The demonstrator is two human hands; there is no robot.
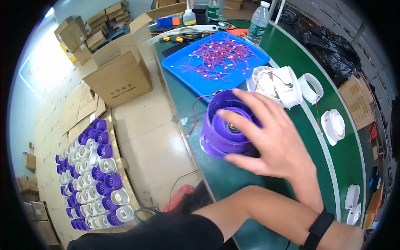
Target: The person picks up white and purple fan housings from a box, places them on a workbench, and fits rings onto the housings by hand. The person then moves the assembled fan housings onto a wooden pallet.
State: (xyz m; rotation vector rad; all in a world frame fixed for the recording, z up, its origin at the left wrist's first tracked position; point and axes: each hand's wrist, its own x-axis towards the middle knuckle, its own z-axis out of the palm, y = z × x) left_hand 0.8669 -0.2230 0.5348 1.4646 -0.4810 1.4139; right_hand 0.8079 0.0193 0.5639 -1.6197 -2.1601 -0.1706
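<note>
A purple round fan housing (pixel 216 135) sits on the green table with its open end up, a hub and small metal shaft in the middle. My right hand (pixel 275 141) is spread over it from the right, fingers apart across the rim and opening, thumb beside the lower wall. Whether the fingertips touch it I cannot tell. A thin red wire (pixel 194 114) runs off the housing's left side. My left arm (pixel 275 210) crosses the lower part of the view toward the right, a black band (pixel 318 229) at its wrist. The left hand's fingers are out of sight.
A blue tray (pixel 183 74) of pink wires lies behind the housing. White fan housings (pixel 287 87) stand to the right. A water bottle (pixel 259 23) and tools (pixel 179 38) are at the back. Purple and white housings (pixel 89 183) fill the floor at left, near an open cardboard box (pixel 125 79).
</note>
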